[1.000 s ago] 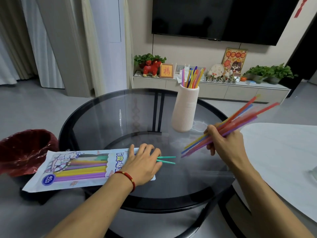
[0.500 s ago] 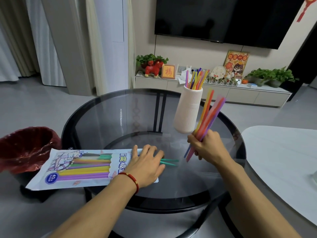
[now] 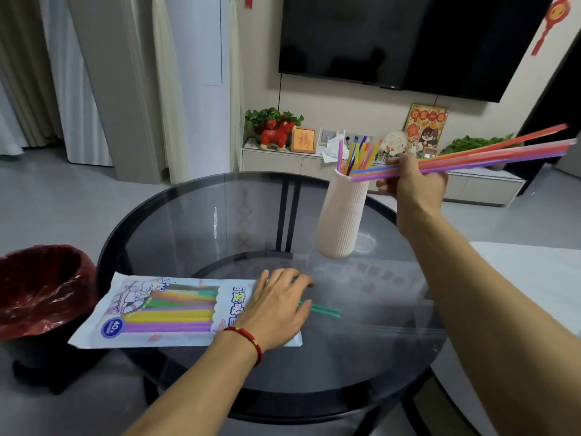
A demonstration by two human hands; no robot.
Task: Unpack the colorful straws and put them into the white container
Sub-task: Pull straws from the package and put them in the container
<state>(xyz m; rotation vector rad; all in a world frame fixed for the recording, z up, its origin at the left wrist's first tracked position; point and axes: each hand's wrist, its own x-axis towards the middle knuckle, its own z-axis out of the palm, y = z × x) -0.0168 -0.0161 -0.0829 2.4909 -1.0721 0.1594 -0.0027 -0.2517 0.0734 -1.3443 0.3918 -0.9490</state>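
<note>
A ribbed white container (image 3: 341, 215) stands on the round glass table (image 3: 195, 215) with several colorful straws (image 3: 356, 155) sticking out of its top. My right hand (image 3: 412, 180) grips a bundle of colorful straws (image 3: 503, 152), held nearly level beside the container's mouth, their near ends at the rim. My left hand (image 3: 276, 306) rests flat with straight fingers on the open end of the straw package (image 3: 163, 313), which lies on the table's near left and holds more straws. Two green straws (image 3: 323, 310) poke out from under my left hand.
A bin lined with a red bag (image 3: 41, 291) stands on the floor at the left of the table. A white tabletop (image 3: 534, 278) sits close at the right. A TV cabinet with plants and ornaments (image 3: 283, 133) is behind, against the wall.
My right hand rose with the bundle from table level to the container's mouth and swung the straws from upright to nearly level. My left hand stayed on the package.
</note>
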